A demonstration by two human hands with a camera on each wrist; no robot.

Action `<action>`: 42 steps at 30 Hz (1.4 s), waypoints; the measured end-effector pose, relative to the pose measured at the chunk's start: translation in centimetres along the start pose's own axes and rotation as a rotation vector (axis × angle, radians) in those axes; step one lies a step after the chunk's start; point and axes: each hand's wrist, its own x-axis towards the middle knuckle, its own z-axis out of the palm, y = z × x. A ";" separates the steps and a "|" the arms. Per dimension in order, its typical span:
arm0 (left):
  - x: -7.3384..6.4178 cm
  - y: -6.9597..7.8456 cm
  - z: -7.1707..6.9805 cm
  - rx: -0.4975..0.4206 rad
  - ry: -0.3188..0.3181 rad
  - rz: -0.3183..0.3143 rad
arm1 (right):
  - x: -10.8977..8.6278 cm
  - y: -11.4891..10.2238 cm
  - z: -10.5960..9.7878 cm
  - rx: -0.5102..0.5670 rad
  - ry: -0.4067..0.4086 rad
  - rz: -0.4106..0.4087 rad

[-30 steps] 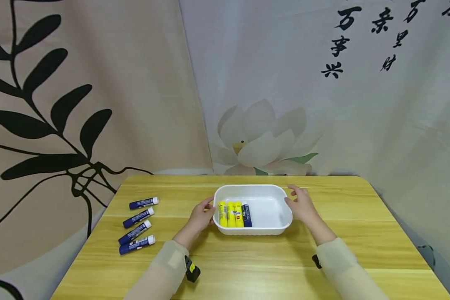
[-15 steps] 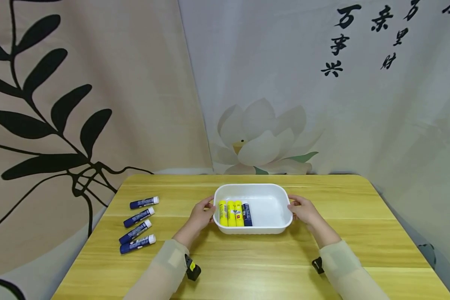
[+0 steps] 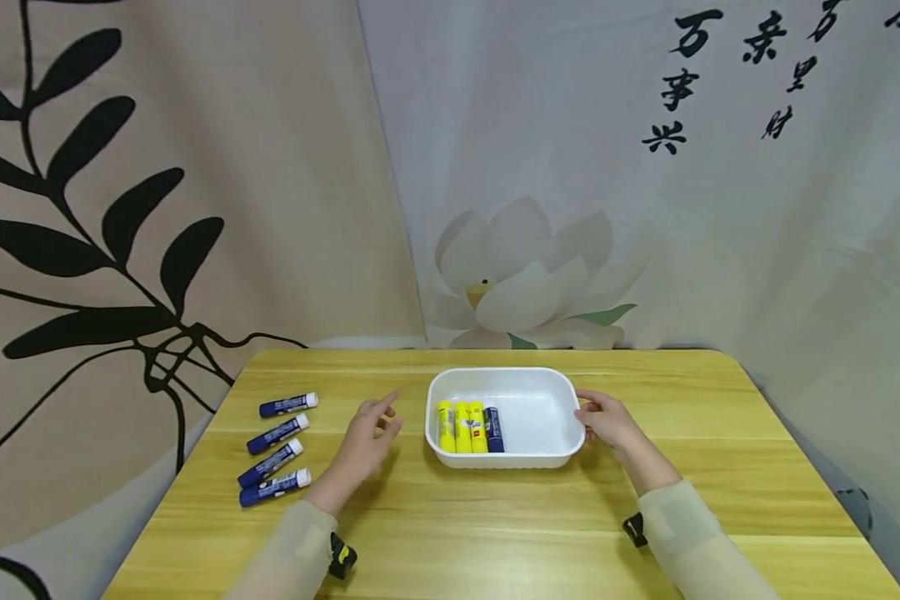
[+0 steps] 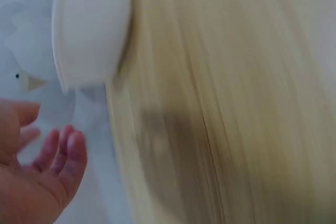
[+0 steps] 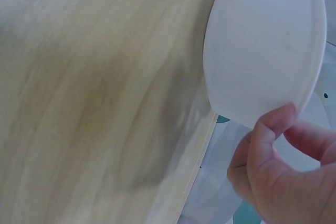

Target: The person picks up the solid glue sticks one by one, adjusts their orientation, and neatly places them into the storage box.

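Note:
A white plastic tray sits on the table. Inside it, three yellow glue sticks and one dark blue glue stick lie side by side toward the left. My right hand pinches the tray's right rim; the right wrist view has thumb and fingers bent at the rim's corner. My left hand is off the tray's left side with nothing in it, fingers loosely spread, palm facing the tray. In the left wrist view, the left hand appears below the tray's end wall.
Several dark blue glue sticks with white caps lie in a slanted column on the table's left side. The wooden table ends at a back edge, behind which hangs a printed curtain.
My right hand has come down and taken hold of the tray's right rim. The left hand has let go of the left rim and moved left. The tray has hardly moved.

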 end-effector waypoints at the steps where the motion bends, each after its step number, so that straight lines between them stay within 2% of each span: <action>1: -0.5 -0.4 -0.8 0.069 -0.019 0.035 | 0.0 -0.1 0.0 0.002 -0.001 0.006; 4: -2.1 -1.6 -3.1 0.263 -0.069 0.114 | -0.1 -0.2 -0.2 -0.004 -0.015 0.014; 7: -3.6 -3.0 -5.3 0.393 -0.096 0.137 | -0.2 -0.4 -0.5 -0.007 -0.020 0.020; 11: -5.2 -5.0 -7.4 0.516 -0.093 0.155 | -0.2 -0.4 -0.7 -0.014 -0.010 0.019; 16: -6.7 -7.1 -8.9 0.603 -0.097 0.186 | -0.2 -0.2 -0.9 -0.025 0.001 0.019; 19: -7.3 -7.8 -9.4 0.636 -0.127 0.188 | -0.3 -0.1 -0.8 -0.022 0.007 0.011; 23: -7.7 -8.0 -9.7 0.663 -0.167 0.184 | -0.4 0.0 -0.7 -0.014 0.011 0.015; 35: -8.0 -8.3 -9.9 0.702 -0.139 0.179 | -0.6 -0.1 -0.3 0.017 -0.016 0.006; 38: -8.1 -8.6 -10.0 0.691 -0.131 0.167 | -0.6 -0.1 -0.2 0.016 -0.017 0.005; 42: -7.8 -8.6 -10.1 0.634 -0.103 0.151 | -0.6 -0.1 -0.2 0.014 -0.015 0.008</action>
